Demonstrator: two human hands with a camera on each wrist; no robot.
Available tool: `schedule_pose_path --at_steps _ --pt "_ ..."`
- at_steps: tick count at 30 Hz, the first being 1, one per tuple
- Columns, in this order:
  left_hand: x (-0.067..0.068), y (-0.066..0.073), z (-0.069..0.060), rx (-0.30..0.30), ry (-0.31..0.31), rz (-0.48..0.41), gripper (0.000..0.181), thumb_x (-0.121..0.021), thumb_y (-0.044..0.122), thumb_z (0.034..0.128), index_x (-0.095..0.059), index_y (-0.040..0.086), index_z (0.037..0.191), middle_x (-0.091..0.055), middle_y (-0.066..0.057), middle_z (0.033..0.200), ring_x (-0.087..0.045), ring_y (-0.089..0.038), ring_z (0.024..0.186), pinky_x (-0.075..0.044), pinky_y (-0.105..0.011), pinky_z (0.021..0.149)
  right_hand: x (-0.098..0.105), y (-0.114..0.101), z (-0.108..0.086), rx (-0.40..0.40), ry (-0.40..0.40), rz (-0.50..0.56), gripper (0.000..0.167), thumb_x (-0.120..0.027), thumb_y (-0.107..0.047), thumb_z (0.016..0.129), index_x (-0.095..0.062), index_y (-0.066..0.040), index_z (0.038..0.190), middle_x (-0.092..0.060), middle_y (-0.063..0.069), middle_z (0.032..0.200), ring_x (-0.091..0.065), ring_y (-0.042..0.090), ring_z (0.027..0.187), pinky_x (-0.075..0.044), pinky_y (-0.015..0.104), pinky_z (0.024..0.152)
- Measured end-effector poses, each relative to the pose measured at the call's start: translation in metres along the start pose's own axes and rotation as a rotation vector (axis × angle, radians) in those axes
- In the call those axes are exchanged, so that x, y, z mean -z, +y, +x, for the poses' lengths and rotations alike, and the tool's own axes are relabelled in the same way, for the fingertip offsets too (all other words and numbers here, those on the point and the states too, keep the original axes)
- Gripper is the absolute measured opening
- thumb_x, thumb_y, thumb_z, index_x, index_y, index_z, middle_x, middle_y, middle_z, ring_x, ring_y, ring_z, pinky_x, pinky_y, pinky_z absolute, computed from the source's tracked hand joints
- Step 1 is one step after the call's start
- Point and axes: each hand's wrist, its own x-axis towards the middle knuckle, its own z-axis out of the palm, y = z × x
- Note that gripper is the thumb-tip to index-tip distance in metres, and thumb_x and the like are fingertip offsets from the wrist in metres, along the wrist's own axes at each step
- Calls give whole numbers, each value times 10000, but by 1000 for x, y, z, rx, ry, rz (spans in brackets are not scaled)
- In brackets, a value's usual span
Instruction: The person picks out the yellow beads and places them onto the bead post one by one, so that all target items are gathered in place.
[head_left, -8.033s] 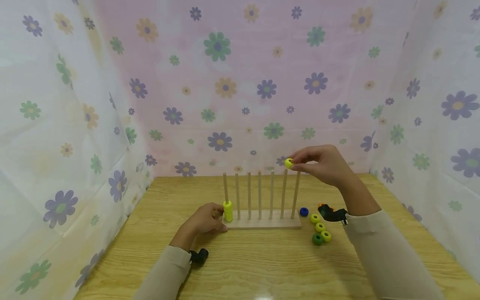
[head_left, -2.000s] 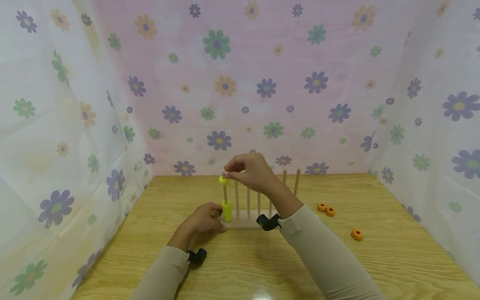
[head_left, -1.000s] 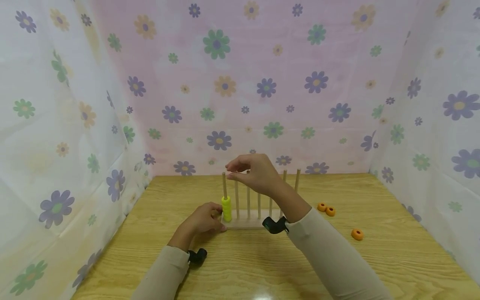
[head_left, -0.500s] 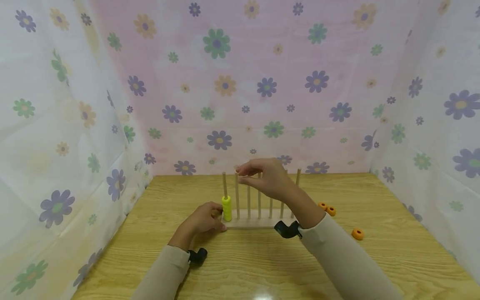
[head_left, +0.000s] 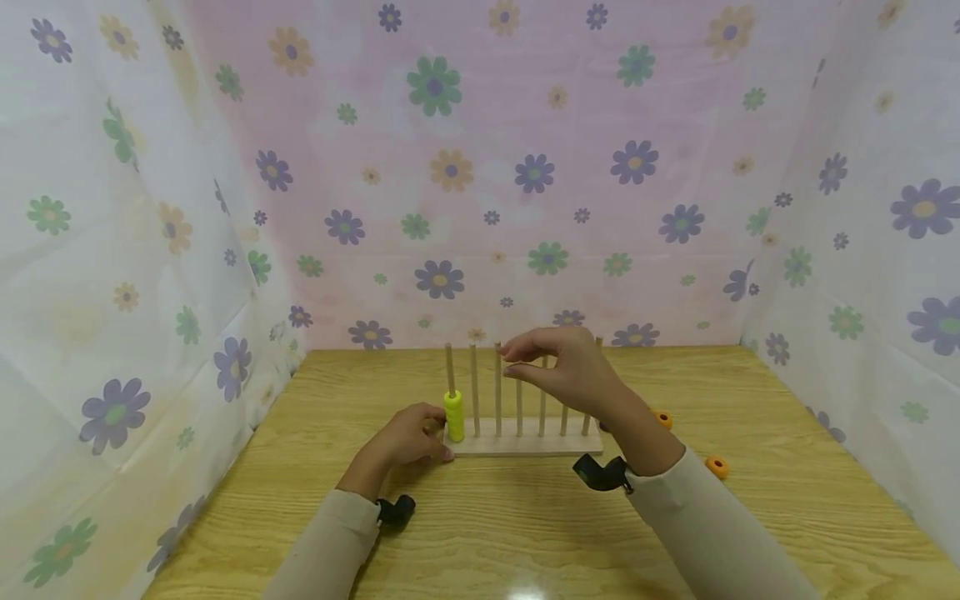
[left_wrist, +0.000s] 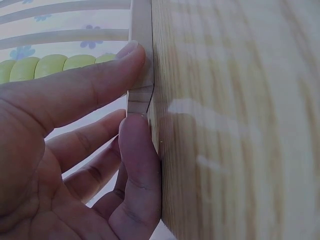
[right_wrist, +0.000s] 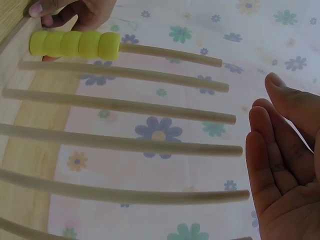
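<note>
A wooden rack (head_left: 525, 448) with several upright pegs stands on the table. Its leftmost peg carries a stack of several yellow beads (head_left: 454, 417), also seen in the right wrist view as yellow rings (right_wrist: 75, 45). My left hand (head_left: 405, 437) grips the rack's left end; in the left wrist view thumb and fingers of the hand (left_wrist: 75, 150) pinch the base's corner (left_wrist: 140, 97). Above the middle pegs my right hand (head_left: 573, 367) is raised with nothing between its parted thumb and fingers. The right wrist view shows that hand (right_wrist: 290, 165) beside the peg tips, its palm empty.
Orange beads lie right of the rack, one (head_left: 717, 467) in plain view and another (head_left: 663, 419) partly behind the right wrist. A dark blue bead beside the rack's right end is mostly hidden. Flowered cloth (head_left: 487, 167) hangs behind and at both sides.
A yellow bead held at the top of the leftmost peg was let go and now rests on the stack. My right hand has moved rightward, away from that peg. My left hand has stayed in place.
</note>
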Motion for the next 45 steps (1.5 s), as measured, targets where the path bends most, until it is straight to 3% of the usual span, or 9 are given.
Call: schedule_pose_path --at_steps 7,13,15,21,30,38,45 --pt "-1 0 1 -10 2 13 706 -922 175 789 -622 116 1425 -616 -102 1378 -642 -188 715 -548 -330 633 6 8 -15 -24 24 -13 110 -812 -216 916 -788 -256 1016 -780 -35 1125 -731 81 936 -608 346 799" --pt "-2 1 0 -3 -2 0 710 -923 162 786 -619 110 1426 -578 -129 1453 -673 -186 789 -566 -334 665 14 13 -30 -43 39 -42 117 -818 -200 910 -791 -243 1015 -776 -64 1132 -724 75 913 -599 319 787" --pt "-2 1 -1 -2 -1 -4 711 -923 159 786 -617 105 1426 -573 -130 1460 -676 -185 804 -566 -332 669 17 14 -36 -59 44 -55 125 -820 -196 909 -786 -268 1005 -776 -70 1120 -722 71 909 -598 308 782" --pt "-1 1 -1 2 -1 3 711 -920 167 793 -612 103 1431 -587 -114 1432 -652 -193 786 -550 -331 662 23 25 -50 -64 47 -50 99 -820 -168 908 -796 -208 996 -780 -25 1096 -725 74 903 -598 275 761" --pt "0 4 -4 -11 5 22 708 -912 175 805 -605 90 1438 -587 -120 1438 -642 -194 774 -535 -330 671 29 36 -62 -83 58 -60 169 -831 -180 893 -786 -299 1004 -766 -131 1044 -708 43 853 -602 295 742" --pt "0 3 -4 -16 -7 -9 692 -902 151 814 -606 101 1437 -585 -124 1436 -659 -195 759 -557 -339 663 32 48 -76 -129 53 -48 156 -824 -115 893 -791 -213 1010 -784 -13 1066 -715 91 871 -595 270 757" --pt "2 1 -4 -46 -12 -10 661 -906 167 810 -633 102 1408 -647 -107 1334 -621 -189 698 -550 -339 636 36 62 -85 -198 22 -91 144 -804 -190 923 -778 -304 1007 -763 -105 1050 -709 67 854 -592 263 744"
